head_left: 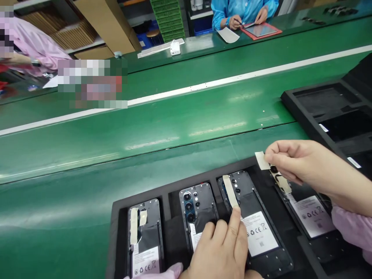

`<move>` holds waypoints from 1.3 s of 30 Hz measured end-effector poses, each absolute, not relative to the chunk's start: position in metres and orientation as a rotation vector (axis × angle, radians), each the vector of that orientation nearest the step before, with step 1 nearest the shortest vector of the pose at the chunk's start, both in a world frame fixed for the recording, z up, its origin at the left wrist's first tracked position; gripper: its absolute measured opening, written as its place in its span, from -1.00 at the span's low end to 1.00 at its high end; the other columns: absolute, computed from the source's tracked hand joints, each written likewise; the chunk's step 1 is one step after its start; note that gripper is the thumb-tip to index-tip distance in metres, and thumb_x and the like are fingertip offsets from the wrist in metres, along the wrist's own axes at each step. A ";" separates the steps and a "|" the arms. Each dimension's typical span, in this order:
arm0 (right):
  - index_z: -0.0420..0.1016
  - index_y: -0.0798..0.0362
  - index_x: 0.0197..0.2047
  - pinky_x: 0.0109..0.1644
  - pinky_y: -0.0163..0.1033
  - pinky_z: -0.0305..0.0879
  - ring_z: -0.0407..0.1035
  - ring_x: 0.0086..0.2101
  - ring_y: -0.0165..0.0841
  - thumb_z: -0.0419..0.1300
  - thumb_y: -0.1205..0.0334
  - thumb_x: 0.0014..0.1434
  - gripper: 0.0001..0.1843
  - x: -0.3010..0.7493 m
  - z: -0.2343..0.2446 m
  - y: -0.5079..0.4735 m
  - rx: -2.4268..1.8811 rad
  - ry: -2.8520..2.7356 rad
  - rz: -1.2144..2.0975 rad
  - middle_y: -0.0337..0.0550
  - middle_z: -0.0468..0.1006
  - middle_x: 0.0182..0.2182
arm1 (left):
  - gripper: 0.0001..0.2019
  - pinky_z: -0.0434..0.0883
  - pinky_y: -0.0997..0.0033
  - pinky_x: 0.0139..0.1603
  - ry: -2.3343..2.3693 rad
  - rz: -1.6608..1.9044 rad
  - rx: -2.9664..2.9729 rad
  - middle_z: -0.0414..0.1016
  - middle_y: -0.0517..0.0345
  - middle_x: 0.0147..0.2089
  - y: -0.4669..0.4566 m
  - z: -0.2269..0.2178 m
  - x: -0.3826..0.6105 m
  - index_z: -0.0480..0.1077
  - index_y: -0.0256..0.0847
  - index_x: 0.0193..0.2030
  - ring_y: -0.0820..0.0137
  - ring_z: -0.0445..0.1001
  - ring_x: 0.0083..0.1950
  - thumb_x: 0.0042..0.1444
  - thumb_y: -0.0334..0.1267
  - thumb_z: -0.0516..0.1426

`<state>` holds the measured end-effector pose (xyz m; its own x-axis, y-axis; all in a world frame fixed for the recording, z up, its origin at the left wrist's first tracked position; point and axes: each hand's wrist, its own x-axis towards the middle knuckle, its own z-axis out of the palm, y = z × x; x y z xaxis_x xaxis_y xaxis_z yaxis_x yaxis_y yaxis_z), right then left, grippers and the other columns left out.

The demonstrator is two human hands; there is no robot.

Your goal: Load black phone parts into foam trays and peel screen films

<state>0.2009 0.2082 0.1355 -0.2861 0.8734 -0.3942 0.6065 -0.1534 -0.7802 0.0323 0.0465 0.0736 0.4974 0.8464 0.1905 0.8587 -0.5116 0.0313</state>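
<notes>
A black foam tray [122,217] at the near edge holds several open-backed phones side by side. My left hand [221,248] rests on the tray, its index fingertip pressing the lower end of a beige strip [230,190] stuck on the third phone [255,224]. My right hand [302,161] hovers over the fourth phone [310,215], pinching a beige backing strip [262,160] with dark round stickers on it. The first phone [144,236] carries beige strips by its camera. The second phone [193,209] shows bare blue camera lenses.
A green conveyor belt [174,120] with a white stripe runs across the middle. Another black foam tray [328,108] sits at the right. Across the belt, a person in blue [244,11] works on a tablet in a red frame. A person in pink sits at far left.
</notes>
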 end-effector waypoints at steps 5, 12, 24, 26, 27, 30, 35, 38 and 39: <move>0.29 0.01 -0.61 -0.71 -0.42 -0.06 0.03 -0.76 -0.49 -0.02 0.03 -0.06 -0.73 0.191 0.121 0.198 -1.588 -2.122 1.293 -0.37 0.17 -0.81 | -0.50 0.11 0.33 -0.30 -1.449 -0.306 -2.654 0.44 0.03 0.11 0.045 0.065 0.029 0.43 -0.22 -0.06 0.34 0.25 -0.33 0.10 0.15 0.01; 0.31 0.02 -0.55 -0.63 -0.38 0.00 0.29 -0.72 -0.42 0.06 0.33 0.03 -0.85 0.175 0.097 0.174 -1.443 -2.617 0.673 -0.40 0.35 -0.75 | -0.64 0.10 0.32 -0.32 -1.462 -0.363 -2.610 0.49 0.08 0.05 0.045 0.061 0.031 0.44 -0.18 -0.10 0.34 0.24 -0.36 0.18 -0.01 -0.01; 0.23 0.05 -0.60 -0.65 -0.32 -0.31 0.20 -0.83 -0.34 0.01 0.36 0.06 -0.78 0.168 0.086 0.163 -1.236 -2.753 -0.225 -0.27 0.25 -0.86 | -0.52 0.11 0.34 -0.30 -1.494 -0.403 -2.635 0.51 0.11 0.03 0.048 0.067 0.031 0.46 -0.22 -0.12 0.34 0.19 -0.35 0.13 0.13 -0.03; 0.25 0.07 -0.56 -0.66 -0.33 -0.31 0.20 -0.83 -0.36 0.06 0.37 0.05 -0.83 0.170 0.091 0.165 -1.225 -2.781 -0.209 -0.31 0.24 -0.85 | -0.51 0.11 0.34 -0.30 -1.497 -0.394 -2.634 0.51 0.10 0.02 0.047 0.068 0.031 0.46 -0.23 -0.12 0.33 0.19 -0.35 0.11 0.14 -0.01; 0.26 0.07 -0.53 -0.67 -0.34 -0.28 0.21 -0.82 -0.38 0.07 0.38 0.06 -0.85 0.173 0.094 0.167 -1.205 -2.778 -0.171 -0.32 0.26 -0.82 | -0.51 0.11 0.33 -0.30 -1.495 -0.381 -2.635 0.51 0.08 0.02 0.047 0.068 0.031 0.46 -0.22 -0.11 0.33 0.20 -0.35 0.11 0.14 0.00; 0.31 0.09 -0.41 -0.65 -0.36 -0.08 0.29 -0.71 -0.42 -0.02 0.41 0.17 -0.84 0.183 0.101 0.171 -1.063 -2.694 -0.029 -0.26 0.42 -0.63 | -0.50 0.12 0.33 -0.29 -1.486 -0.346 -2.634 0.51 0.05 0.01 0.046 0.067 0.031 0.45 -0.22 -0.09 0.33 0.21 -0.34 0.08 0.15 0.02; 0.40 0.13 -0.13 -0.44 -0.30 0.17 0.34 -0.48 -0.35 -0.08 0.55 0.07 -0.64 0.195 0.094 0.163 -0.774 -2.754 -0.055 -0.16 0.45 -0.43 | -0.41 0.15 0.35 -0.33 -1.493 -0.287 -2.644 0.51 0.04 0.03 0.046 0.069 0.032 0.45 -0.23 -0.07 0.36 0.25 -0.37 0.06 0.25 -0.01; 0.37 0.25 -0.04 -0.43 -0.21 0.15 0.29 -0.45 -0.27 0.00 0.56 -0.10 -0.50 0.195 0.086 0.153 -0.712 -2.867 -0.245 -0.07 0.45 -0.38 | -0.37 0.20 0.36 -0.33 -1.504 -0.245 -2.673 0.51 0.02 0.03 0.048 0.075 0.032 0.47 -0.24 -0.08 0.36 0.32 -0.35 0.03 0.29 -0.02; 0.36 0.26 -0.01 -0.43 -0.19 0.14 0.28 -0.45 -0.26 0.02 0.56 -0.12 -0.47 0.196 0.084 0.150 -0.693 -2.897 -0.276 -0.06 0.45 -0.37 | -0.37 0.22 0.37 -0.33 -1.517 -0.241 -2.678 0.52 0.02 0.02 0.048 0.078 0.032 0.47 -0.24 -0.09 0.36 0.34 -0.34 0.02 0.28 0.00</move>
<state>0.1957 0.1504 0.0840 -0.8820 0.4324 0.1873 0.4600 0.8763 0.1432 0.0321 0.0478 0.0775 0.5055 0.8475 0.1621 0.8560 -0.5162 0.0294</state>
